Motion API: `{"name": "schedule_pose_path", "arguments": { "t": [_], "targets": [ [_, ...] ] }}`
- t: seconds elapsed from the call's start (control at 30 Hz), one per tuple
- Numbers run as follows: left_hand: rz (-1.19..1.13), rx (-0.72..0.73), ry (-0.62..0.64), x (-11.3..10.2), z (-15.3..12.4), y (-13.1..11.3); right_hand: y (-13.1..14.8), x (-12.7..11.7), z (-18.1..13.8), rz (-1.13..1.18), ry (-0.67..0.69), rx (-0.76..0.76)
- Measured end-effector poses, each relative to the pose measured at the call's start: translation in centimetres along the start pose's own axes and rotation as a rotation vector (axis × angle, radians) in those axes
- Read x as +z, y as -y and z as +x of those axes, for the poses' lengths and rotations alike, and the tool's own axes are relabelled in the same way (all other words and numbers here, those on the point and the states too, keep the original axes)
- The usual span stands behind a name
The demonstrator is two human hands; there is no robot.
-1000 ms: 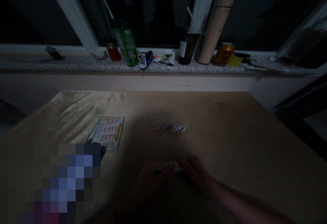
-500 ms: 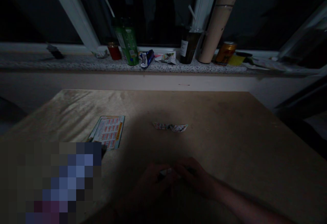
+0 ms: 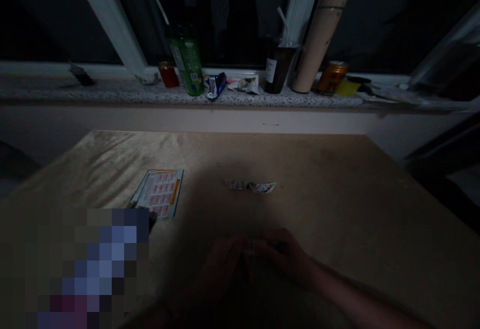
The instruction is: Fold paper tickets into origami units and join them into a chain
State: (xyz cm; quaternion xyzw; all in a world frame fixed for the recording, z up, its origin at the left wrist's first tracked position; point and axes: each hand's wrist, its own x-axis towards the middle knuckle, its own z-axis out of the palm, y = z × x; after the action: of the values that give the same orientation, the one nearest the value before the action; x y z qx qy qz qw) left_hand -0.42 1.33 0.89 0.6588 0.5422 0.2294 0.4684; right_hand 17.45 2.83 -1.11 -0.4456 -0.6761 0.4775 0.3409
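Note:
The scene is dim. My left hand point(image 3: 225, 261) and my right hand point(image 3: 287, 256) meet low over the brown table point(image 3: 337, 194), fingers pinched together on a small folded piece of printed paper point(image 3: 255, 245) that barely shows between them. A folded paper boat point(image 3: 250, 186) lies on the table a little beyond my hands. A printed sheet with red boxes point(image 3: 159, 199) lies flat to the left.
A stone window sill point(image 3: 112, 91) runs along the back with a green bottle point(image 3: 186, 59), a red jar point(image 3: 167, 74), a dark cup with a straw point(image 3: 276, 66), a tall beige tube point(image 3: 318, 39), an orange can point(image 3: 331, 76) and wrappers point(image 3: 215, 85). A blurred patch covers the lower left.
My hands have closed tighter over the small paper, so less of it shows than a second ago. The boat and the sheet have not moved.

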Motion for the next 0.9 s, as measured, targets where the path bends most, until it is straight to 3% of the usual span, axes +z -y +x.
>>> {"name": "schedule_pose_path", "arguments": {
  "t": [0.17,0.4,0.5,0.67,0.9],
  "targets": [
    [-0.033,-0.017,-0.059,-0.3,0.5,-0.4,-0.1,-0.2,0.2,0.069,0.152,0.060],
    [-0.161,0.015,-0.007,-0.6,1.0,-1.2,0.6,-0.4,0.2,0.192,0.179,0.073],
    [-0.159,0.015,-0.008,-0.6,1.1,-1.6,0.5,-0.4,0.0,0.169,0.130,0.065],
    [-0.121,0.025,-0.022,-0.8,1.1,-1.6,0.1,-0.3,0.0,0.015,-0.166,0.044],
    [-0.134,-0.028,-0.042,-0.7,1.2,-1.4,0.6,-0.5,0.1,-0.019,-0.175,0.024]
  ]
}}
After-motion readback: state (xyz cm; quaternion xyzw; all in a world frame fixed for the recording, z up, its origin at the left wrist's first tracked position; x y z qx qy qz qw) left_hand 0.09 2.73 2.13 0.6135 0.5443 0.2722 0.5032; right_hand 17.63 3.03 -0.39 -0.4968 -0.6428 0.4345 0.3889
